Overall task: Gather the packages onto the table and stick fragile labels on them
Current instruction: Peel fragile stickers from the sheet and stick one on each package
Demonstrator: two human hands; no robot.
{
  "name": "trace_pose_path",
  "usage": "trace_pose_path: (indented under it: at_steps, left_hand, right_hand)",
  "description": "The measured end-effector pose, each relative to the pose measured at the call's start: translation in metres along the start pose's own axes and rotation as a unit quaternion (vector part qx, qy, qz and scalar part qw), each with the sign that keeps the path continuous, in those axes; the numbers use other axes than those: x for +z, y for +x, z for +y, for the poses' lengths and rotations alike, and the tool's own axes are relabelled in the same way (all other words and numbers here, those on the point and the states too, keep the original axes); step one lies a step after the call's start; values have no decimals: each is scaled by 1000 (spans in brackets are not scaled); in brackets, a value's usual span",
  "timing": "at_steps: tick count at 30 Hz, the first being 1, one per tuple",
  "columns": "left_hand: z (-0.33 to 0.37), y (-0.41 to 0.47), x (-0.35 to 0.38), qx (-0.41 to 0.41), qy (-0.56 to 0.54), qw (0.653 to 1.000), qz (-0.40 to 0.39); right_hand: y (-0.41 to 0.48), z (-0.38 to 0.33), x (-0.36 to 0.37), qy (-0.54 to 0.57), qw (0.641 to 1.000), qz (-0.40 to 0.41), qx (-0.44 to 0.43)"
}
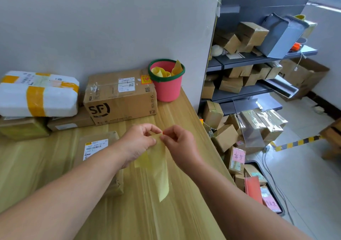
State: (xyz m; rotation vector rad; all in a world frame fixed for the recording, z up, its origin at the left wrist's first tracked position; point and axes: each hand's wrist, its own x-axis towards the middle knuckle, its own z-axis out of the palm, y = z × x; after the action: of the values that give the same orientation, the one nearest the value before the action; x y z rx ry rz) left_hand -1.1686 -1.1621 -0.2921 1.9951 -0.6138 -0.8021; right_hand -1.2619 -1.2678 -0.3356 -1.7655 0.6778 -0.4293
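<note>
- The white foam package (36,94) sits far left of the grip, on brown boxes.
- A flat brown package (99,147) lies on the table (140,217) just left of the grip.
- The SF box (120,99), beyond the grip, bears a red label (145,79).
- The left hand (137,142) pinches the top of the yellow backing strip (159,168).
- The right hand (180,144) pinches the same edge.
- A pink bucket (167,86) stands beyond, to the right.
</note>
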Motion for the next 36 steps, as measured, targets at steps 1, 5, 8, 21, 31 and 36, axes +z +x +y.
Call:
trace_pose_path:
  at_steps: [1,5,8,21,31,36]
  left_hand:
    - [1,-1,2,2,-1,1000,-6]
    - [5,1,9,6,0,1000,-13]
    - [7,3,14,1,-11,1000,-18]
    - [9,34,41,-61,-89,993,54]
    - [-41,72,45,-218,-158,926,264]
    - [-73,72,55,-275,-157,913,258]
  right_hand:
    - [1,1,-2,0,1000,1,4]
    - [1,5,-8,-3,1000,2,12]
    - [1,9,-11,-6,1000,12,18]
    - [18,19,-55,113,971,135,160]
    - [39,31,-106,64,957,262,105]
    - [30,44,-75,11,978,189,89]
